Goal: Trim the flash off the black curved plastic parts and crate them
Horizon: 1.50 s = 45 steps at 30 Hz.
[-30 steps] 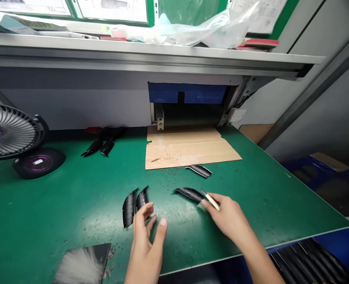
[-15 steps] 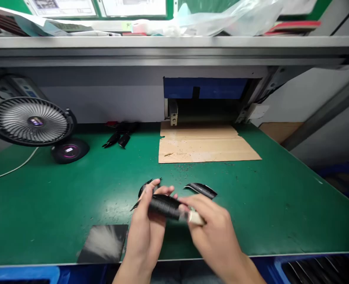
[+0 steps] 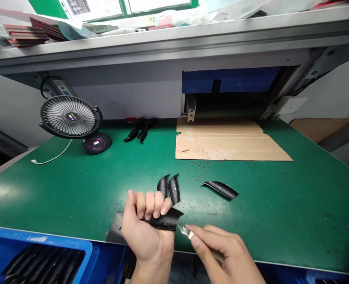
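I record the black plastic trim piece (image 3: 162,221) I hold as smooth and glossy, the craft knife blade (image 3: 184,232) as bright bare metal, the bench (image 3: 59,189) as matt green, and the cardboard sheet (image 3: 233,148) as dull, rough brown paper.

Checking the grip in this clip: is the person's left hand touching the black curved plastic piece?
Touching: the head view shows the black curved plastic piece held against the left hand's curled fingers.

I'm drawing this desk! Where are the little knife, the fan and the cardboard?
Craft knife (image 3: 184,232), head view, on its metal blade.
Desk fan (image 3: 70,116), head view, on the middle of its grille.
Cardboard sheet (image 3: 221,134), head view, on its bare middle.
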Motion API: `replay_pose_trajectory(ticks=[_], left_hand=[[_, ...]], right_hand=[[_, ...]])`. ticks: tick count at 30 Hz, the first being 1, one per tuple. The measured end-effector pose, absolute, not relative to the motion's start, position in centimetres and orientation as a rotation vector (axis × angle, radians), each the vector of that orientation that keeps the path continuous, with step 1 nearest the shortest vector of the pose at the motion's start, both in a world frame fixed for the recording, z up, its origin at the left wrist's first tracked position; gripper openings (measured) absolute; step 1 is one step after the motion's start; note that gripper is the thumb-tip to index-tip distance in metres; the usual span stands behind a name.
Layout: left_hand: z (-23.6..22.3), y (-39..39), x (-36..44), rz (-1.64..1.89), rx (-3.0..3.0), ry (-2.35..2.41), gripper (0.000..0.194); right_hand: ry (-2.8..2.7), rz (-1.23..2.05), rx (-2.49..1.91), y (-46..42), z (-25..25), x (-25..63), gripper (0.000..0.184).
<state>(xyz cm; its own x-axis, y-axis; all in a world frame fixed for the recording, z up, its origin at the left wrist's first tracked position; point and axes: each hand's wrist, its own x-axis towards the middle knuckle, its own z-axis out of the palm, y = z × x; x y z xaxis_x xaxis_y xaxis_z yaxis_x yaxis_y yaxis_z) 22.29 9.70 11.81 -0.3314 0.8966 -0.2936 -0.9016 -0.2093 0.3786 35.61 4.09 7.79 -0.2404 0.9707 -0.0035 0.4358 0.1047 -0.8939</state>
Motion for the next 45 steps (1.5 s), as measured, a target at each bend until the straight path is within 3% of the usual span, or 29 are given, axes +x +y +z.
replay_pose_trajectory(ticks=[15,19,22,24,28,31,35,37,41,45], left_hand=[[11.3,9.3,22.4,1.847,0.039,0.679,0.052],[11.0,9.6,22.4,1.832,0.006,0.715,0.050],[10.4,10.2,22.2,1.822,0.001,0.763,0.046],[9.9,10.5,22.3,1.814,-0.009,0.780,0.045],[8.2,9.8,23.7,1.624,0.047,0.748,0.041],[6.1,8.1,23.9,1.467,0.369,0.900,0.029],[3.3,7.0,20.2,1.316,1.258,1.623,0.055],[2.3,7.5,17.7,1.090,1.673,1.858,0.050],[1.6,10.1,15.0,0.724,2.041,1.926,0.041],[2.0,12.7,15.1,0.667,2.189,2.007,0.047]], right_hand=[[-1.919,0.555,-1.525,3.4,5.8,35.8,0.026],[-1.909,0.204,-1.435,3.2,5.2,35.6,0.026],[-1.762,-0.025,-1.286,2.9,4.8,35.3,0.038],[-1.621,0.080,-1.258,2.9,4.7,35.0,0.039],[-1.410,0.686,-1.362,3.5,4.5,34.9,0.028],[-1.374,0.889,-1.513,4.2,3.4,36.7,0.023],[-1.295,0.702,-2.035,5.1,1.8,40.9,0.038],[-1.271,0.566,-2.202,5.6,1.7,42.4,0.044],[-1.339,0.300,-2.189,6.2,2.7,44.2,0.049],[-1.412,0.212,-2.335,6.6,2.1,47.3,0.066]])
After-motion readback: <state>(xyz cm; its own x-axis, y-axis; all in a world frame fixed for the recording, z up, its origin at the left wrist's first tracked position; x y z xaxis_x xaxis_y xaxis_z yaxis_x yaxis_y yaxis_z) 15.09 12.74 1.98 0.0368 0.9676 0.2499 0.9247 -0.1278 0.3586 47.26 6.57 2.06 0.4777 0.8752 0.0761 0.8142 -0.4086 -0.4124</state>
